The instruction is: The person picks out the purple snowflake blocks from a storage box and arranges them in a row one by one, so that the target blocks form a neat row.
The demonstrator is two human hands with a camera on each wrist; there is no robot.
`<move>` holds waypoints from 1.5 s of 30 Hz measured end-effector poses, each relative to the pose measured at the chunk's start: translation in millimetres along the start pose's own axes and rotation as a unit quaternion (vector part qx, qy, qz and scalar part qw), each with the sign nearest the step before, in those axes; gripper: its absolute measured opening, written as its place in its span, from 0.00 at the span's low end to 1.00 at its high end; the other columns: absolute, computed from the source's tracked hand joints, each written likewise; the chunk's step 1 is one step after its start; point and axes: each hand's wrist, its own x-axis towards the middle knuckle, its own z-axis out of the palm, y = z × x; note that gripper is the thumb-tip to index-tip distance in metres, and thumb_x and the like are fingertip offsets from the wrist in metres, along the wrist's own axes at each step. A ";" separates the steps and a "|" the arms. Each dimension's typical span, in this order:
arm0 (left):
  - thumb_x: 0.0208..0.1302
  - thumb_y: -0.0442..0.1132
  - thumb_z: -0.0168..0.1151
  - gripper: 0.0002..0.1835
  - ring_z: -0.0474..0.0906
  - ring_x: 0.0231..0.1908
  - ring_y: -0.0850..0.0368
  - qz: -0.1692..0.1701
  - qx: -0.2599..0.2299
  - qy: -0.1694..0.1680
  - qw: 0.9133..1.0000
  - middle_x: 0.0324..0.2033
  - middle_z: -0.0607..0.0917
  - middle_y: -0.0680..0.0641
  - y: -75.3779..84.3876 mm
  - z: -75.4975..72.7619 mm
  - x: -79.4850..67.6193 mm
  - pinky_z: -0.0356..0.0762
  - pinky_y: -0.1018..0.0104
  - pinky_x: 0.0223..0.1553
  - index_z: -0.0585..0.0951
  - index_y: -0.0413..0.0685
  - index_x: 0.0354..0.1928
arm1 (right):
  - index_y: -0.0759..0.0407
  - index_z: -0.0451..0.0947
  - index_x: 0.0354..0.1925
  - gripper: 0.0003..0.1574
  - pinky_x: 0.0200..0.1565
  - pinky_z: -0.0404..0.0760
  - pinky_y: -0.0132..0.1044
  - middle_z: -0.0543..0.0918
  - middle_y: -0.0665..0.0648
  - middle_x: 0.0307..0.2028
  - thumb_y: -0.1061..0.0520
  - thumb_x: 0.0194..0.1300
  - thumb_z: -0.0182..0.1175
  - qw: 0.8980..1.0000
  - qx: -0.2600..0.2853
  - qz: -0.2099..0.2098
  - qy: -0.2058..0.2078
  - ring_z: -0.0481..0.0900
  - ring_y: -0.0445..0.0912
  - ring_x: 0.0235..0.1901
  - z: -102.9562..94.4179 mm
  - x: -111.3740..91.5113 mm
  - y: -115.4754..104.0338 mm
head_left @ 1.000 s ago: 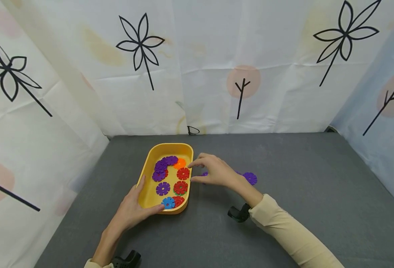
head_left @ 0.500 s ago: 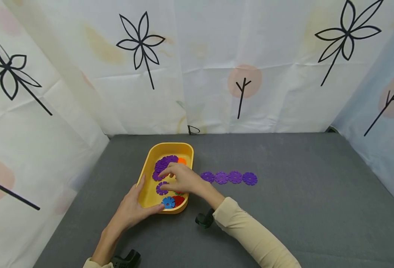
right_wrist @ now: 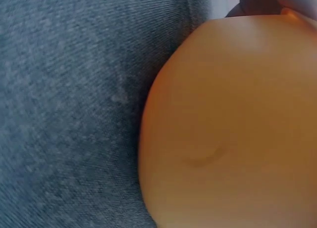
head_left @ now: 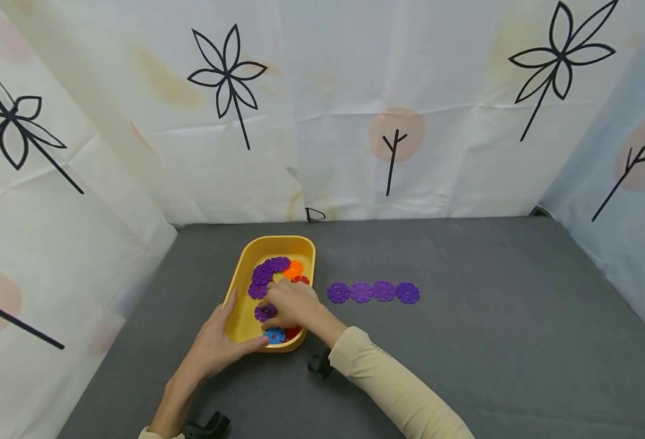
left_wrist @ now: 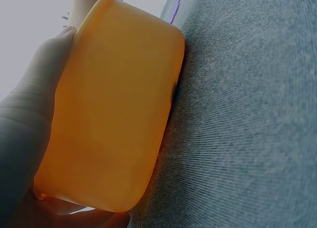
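Observation:
A yellow plastic tray (head_left: 237, 317) stands on the table, holding flower-shaped discs. My left hand (head_left: 213, 347) grips its near left corner, thumb over the rim and fingers along the side; in the left wrist view the thumb (left_wrist: 49, 65) lies along the tray wall (left_wrist: 114, 99). Inside the tray, my right hand (head_left: 295, 305) has thumb and fingertips at opposite edges of a purple flower-shaped disc (head_left: 264, 313). Around it lie a purple cluster (head_left: 264, 273), an orange disc (head_left: 294, 269), and a blue disc (head_left: 275, 335). The right hand covers most of the red ones.
Right of the tray, several purple discs (head_left: 361, 292) form a side-by-side row on the grey table (head_left: 465, 353). A white printed curtain (head_left: 333, 91) closes off the back and both sides. The tray's outer wall (right_wrist: 233, 119) fills much of the right wrist view.
My right hand has moved left from the near end of the purple row into the tray, then down to the lone purple disc. My left hand has stayed on the tray.

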 end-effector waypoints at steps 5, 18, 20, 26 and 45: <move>0.52 0.70 0.73 0.68 0.74 0.56 0.43 0.005 0.001 0.003 1.000 0.71 0.66 0.33 -0.6 0.8 -0.1 0.76 0.49 0.54 0.42 0.52 0.83 | 0.37 0.89 0.51 0.23 0.33 0.76 0.27 0.88 0.42 0.44 0.34 0.58 0.73 1.000 0.014 0.009 0.017 0.76 0.37 0.36 2.2 -0.2 -0.2; 0.52 0.70 0.72 0.68 0.72 0.61 0.39 0.000 -0.005 0.001 1.000 0.73 0.64 0.33 -0.9 1.7 0.1 0.73 0.39 0.61 0.41 0.54 0.83 | 0.28 0.75 0.67 0.35 0.57 0.82 0.44 0.78 0.49 0.62 0.28 0.63 0.64 0.996 -0.081 0.035 -0.005 0.78 0.47 0.60 2.8 -1.7 -7.4; 0.51 0.70 0.72 0.68 0.72 0.60 0.40 0.000 -0.004 0.002 1.000 0.72 0.64 0.33 -0.8 1.6 0.2 0.74 0.39 0.60 0.41 0.54 0.83 | 0.29 0.78 0.65 0.32 0.56 0.82 0.44 0.79 0.49 0.60 0.29 0.63 0.65 0.997 -0.071 0.034 -0.001 0.78 0.46 0.58 2.7 -1.3 -6.9; 0.52 0.70 0.72 0.68 0.73 0.58 0.42 -0.001 0.001 0.001 1.000 0.73 0.64 0.33 -0.8 0.9 0.2 0.75 0.43 0.57 0.42 0.53 0.83 | 0.34 0.81 0.61 0.30 0.51 0.82 0.38 0.82 0.47 0.54 0.33 0.62 0.69 0.999 -0.046 0.025 -0.001 0.79 0.43 0.53 1.2 0.3 -4.2; 0.51 0.71 0.72 0.68 0.72 0.60 0.41 -0.005 0.000 -0.002 1.000 0.73 0.64 0.34 -1.4 0.7 0.6 0.75 0.41 0.59 0.41 0.54 0.83 | 0.41 0.84 0.57 0.32 0.45 0.82 0.35 0.85 0.48 0.50 0.40 0.54 0.77 0.999 0.028 0.015 -0.013 0.77 0.41 0.43 -2.7 -0.6 -1.7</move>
